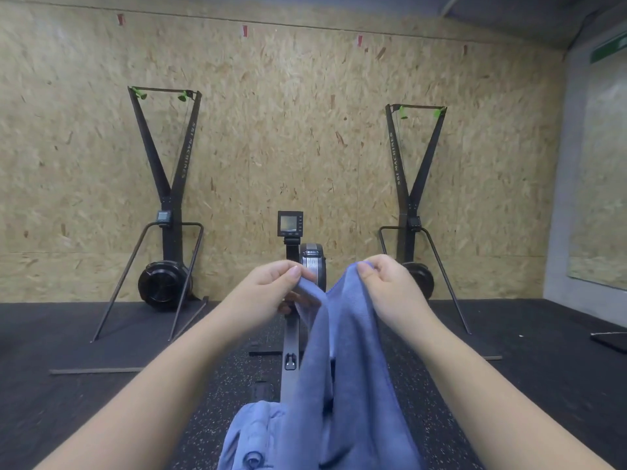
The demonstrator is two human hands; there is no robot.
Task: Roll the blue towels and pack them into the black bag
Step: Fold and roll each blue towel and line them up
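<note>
Left hand (271,286) raised at chest height, thumb pressed against curled fingers, pinching one top corner of a blue towel (342,361). Right hand (383,283) level with it and near it, fingers curled, pinching the other top corner. Both forearms bare, reaching forward from the bottom corners of the view.

The towel hangs between the two hands in a soft V, then drops in long loose folds. Cloth is matte, fine-napped, like microfibre. Its lower part runs out of view at the bottom edge.

Just left of the hanging cloth, low in view, a crumpled heap of more blue towels (251,435), bunched and wrinkled, lies on what seems to be the rail's near end.

Behind the towel, a rowing machine (291,334): dark narrow metal rail running away from the person, small square monitor on a post, round silver-faced flywheel housing.

Floor (101,401) is black rubber with pale speckles. Two tall black Y-shaped ski machines (169,198) stand left and right against a chipboard wall (288,130), coarse and flaky, tan.
</note>
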